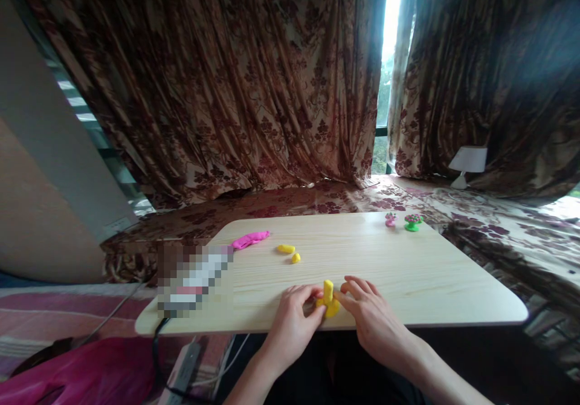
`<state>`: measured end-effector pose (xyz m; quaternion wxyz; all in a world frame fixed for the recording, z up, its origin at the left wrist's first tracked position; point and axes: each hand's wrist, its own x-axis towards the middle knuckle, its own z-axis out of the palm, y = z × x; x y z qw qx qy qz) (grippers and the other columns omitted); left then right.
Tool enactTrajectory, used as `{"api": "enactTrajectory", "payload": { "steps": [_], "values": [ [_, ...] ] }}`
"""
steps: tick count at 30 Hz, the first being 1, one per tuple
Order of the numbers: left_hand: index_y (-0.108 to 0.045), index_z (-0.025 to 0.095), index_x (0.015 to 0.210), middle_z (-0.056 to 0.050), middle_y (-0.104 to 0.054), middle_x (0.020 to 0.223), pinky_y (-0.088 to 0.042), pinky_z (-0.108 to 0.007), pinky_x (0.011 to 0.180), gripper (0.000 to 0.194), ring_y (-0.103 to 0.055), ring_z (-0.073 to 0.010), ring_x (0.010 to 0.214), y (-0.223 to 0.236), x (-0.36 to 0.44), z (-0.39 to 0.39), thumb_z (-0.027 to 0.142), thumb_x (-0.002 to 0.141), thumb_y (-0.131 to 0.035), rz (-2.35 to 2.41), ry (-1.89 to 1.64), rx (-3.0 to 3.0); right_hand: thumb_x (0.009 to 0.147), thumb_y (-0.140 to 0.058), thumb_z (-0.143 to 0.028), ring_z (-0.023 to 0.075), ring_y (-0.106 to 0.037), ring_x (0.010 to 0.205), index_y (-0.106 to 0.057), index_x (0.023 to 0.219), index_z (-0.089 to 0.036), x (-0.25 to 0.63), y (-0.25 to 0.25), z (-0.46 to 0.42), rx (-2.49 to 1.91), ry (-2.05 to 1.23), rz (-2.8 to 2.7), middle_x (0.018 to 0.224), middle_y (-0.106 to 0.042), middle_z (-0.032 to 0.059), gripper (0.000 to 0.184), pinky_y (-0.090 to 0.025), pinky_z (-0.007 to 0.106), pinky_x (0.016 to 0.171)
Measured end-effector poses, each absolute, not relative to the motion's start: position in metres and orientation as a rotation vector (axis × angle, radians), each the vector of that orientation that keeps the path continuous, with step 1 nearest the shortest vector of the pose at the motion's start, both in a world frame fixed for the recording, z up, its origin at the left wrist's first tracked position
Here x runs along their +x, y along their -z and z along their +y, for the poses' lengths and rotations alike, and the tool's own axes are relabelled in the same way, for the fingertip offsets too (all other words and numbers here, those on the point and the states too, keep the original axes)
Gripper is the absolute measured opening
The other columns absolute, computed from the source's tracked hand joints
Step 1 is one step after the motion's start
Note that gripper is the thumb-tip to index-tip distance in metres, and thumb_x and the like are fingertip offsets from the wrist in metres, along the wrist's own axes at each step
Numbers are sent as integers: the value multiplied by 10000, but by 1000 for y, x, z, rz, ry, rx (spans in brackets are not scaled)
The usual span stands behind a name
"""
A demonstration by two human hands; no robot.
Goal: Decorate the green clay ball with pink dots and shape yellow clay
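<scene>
Near the table's front edge stands a piece of yellow modelling clay, with an upright stem rising from a wider, flattened base. My left hand is closed on its left side, thumb and fingers pinching the base. From the right, my right hand presses the same clay with a fingertip, its other fingers bent just beyond. Its grip is partly hidden. Farther back on the wood lie a short yellow clay roll and a small yellow clay lump.
A bright pink, flattened packet or clay strip lies at the table's back left, beside a pixelated patch. At the back right stand a small pink clay figure and a green one with a dotted top. A white lamp stands beyond.
</scene>
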<state>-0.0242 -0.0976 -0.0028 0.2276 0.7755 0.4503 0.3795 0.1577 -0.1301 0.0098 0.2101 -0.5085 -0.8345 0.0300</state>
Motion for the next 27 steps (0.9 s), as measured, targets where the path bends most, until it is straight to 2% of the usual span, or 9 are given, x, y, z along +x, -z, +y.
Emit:
{"api": "enactTrajectory", "payload": {
  "steps": [5, 9, 11, 15, 17, 21, 27],
  "values": [
    [-599, 237, 970, -17, -600, 1021, -407, -299, 905, 230, -536, -167, 984, 4, -32, -99, 168, 761, -533, 1173, -1033, 2083, 693, -411, -40, 228, -343, 1163, -620, 1000, -219, 160, -15, -121, -1349, -87, -2365, 1071, -536, 66, 412, -236, 365, 978],
    [-624, 245, 940, -25, -574, 1032, -397, -327, 910, 220, -509, -175, 990, -5, -35, -109, 164, 804, -471, 1219, -1021, 2229, 676, -369, 9, 186, -438, 1033, -565, 1104, -240, 167, -17, -121, -1342, -210, -2300, 1040, -539, 55, 533, -326, 312, 893],
    [-626, 261, 966, -27, -564, 1033, -382, -355, 918, 247, -491, -185, 996, -10, -36, -115, 166, 819, -451, 1253, -1010, 2327, 695, -358, 15, 178, -451, 1002, -548, 1123, -243, 169, -17, -123, -1350, -255, -2240, 1025, -542, 54, 535, -350, 294, 857],
    [-613, 266, 1010, -37, -557, 1015, -372, -391, 907, 271, -471, -204, 983, -12, -35, -123, 167, 830, -437, 1300, -990, 2472, 821, -406, -111, 177, -474, 915, -610, 912, -233, 160, -13, -123, -1324, -316, -2199, 918, -562, 35, 255, -374, 284, 798],
    [-619, 253, 987, -45, -556, 996, -368, -408, 903, 256, -471, -211, 970, -10, -34, -123, 171, 836, -429, 1331, -975, 2526, 852, -435, -191, 177, -479, 867, -607, 805, -224, 153, -12, -120, -1336, -306, -2184, 855, -564, 27, 181, -378, 287, 767],
    [-621, 232, 943, -50, -551, 955, -297, -472, 966, 229, -479, -211, 955, -9, -33, -124, 175, 842, -424, 1368, -943, 2634, 872, -455, -267, 172, -475, 850, -599, 718, -215, 146, -13, -113, -1342, -226, -2197, 829, -561, 20, 217, -368, 287, 750],
    [-592, 246, 1026, -46, -542, 918, -254, -514, 992, 269, -487, -213, 944, -9, -31, -128, 154, 835, -427, 1423, -883, 2709, 878, -460, -286, 172, -466, 877, -617, 704, -218, 145, -20, -112, -1310, -114, -2286, 819, -558, 17, 244, -347, 295, 777]
  ]
}}
